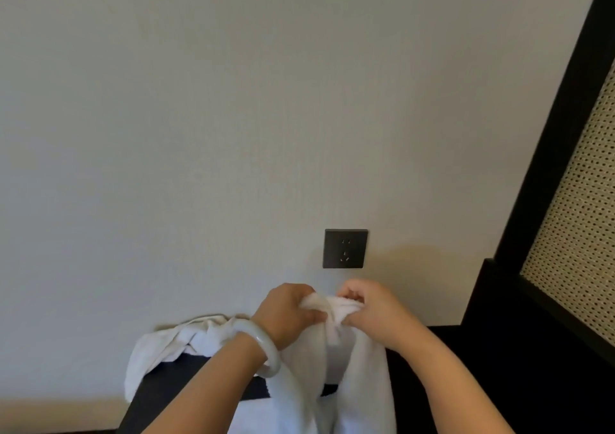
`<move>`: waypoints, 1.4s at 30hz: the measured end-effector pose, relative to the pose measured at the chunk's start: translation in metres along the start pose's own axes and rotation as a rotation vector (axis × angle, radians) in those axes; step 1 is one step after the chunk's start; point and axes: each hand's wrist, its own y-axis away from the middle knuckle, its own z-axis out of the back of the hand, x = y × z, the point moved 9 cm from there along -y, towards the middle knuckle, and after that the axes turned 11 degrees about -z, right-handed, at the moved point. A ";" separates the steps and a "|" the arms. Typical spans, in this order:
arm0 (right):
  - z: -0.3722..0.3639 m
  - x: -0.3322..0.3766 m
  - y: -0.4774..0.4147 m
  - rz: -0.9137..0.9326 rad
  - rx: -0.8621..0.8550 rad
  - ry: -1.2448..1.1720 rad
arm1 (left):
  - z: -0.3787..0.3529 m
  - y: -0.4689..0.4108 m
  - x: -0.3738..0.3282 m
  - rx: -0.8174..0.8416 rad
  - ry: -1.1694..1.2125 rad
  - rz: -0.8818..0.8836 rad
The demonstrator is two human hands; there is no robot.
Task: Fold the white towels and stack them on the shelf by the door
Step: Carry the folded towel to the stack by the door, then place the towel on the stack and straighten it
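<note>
- Both hands are up in front of the wall, just below the socket, and the towel is caught between them.
- The left hand clenches the bunched top edge from the left, fingers curled right into the cloth.
- The right hand pinches the same bunch from the right, thumb and fingers closed on it. The two hands nearly touch.
- From that grip the towel hangs in two long drapes and runs out of frame at the bottom. It's gathered, not spread, so I judge no fold is made yet.
- A second towel lies rumpled on the dark top at the left, one corner spilling over the edge.
- Here's the danger: with the edge bunched like this, the corners are hard to find. Part the hands on the wrong spots and the fold could come out crooked.
- The bangle on the left wrist sits against the cloth, and the terry could snag on it.
- The low end is out of sight. It may drag, or catch the second towel and pull it off the top.
- No shelf or door in view, so stacking looks a long way off.
</note>
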 end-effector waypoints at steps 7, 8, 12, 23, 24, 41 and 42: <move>0.027 -0.059 0.008 -0.286 0.095 0.291 | 0.039 0.011 0.034 -0.197 -0.184 0.100; 0.032 -0.064 0.012 -0.311 0.117 0.293 | 0.043 0.012 0.039 -0.204 -0.200 0.111; 0.053 -0.076 0.023 -0.334 0.195 0.203 | 0.057 0.013 0.058 -0.245 -0.207 0.169; -0.050 -0.108 0.028 -0.303 0.103 0.576 | -0.014 0.055 0.116 -0.101 -0.388 0.317; -0.077 -0.118 0.039 -0.344 0.261 0.560 | -0.022 0.065 0.115 -0.141 -0.350 0.271; -0.029 -0.123 0.069 -0.380 -0.238 -0.210 | -0.054 0.103 0.076 -0.342 0.252 0.266; -0.025 -0.108 0.074 -0.336 -0.283 -0.249 | -0.050 0.104 0.066 -0.369 0.330 0.260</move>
